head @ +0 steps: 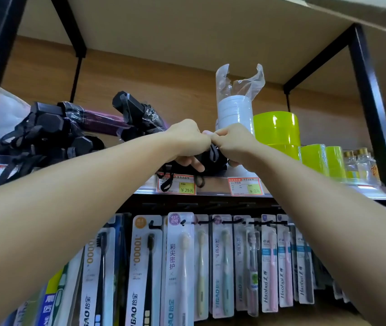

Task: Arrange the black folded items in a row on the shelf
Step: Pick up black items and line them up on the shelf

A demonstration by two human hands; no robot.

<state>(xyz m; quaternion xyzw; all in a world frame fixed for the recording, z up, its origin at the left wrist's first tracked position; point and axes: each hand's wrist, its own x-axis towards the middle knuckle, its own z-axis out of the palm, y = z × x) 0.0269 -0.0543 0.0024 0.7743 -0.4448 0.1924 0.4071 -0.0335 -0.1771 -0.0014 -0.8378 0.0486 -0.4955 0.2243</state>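
Note:
A black folded umbrella (212, 161) lies at the shelf's front edge (211, 192), mostly hidden behind my hands, its wrist straps dangling over the price tags. My left hand (186, 140) and my right hand (233, 143) are both closed on it, knuckles almost touching. To the left, several more black folded umbrellas (50, 132) lie in a loose pile with tangled straps. Another black one in clear wrap (138, 111) leans up at an angle above the pile.
A wrapped stack of white tape rolls (234, 111) stands just behind my right hand, with lime green rolls (278, 128) beside it and small glass bottles (359, 163) farther right. Packaged toothbrushes (180, 267) hang below the shelf. Black frame posts (373, 114) flank the bay.

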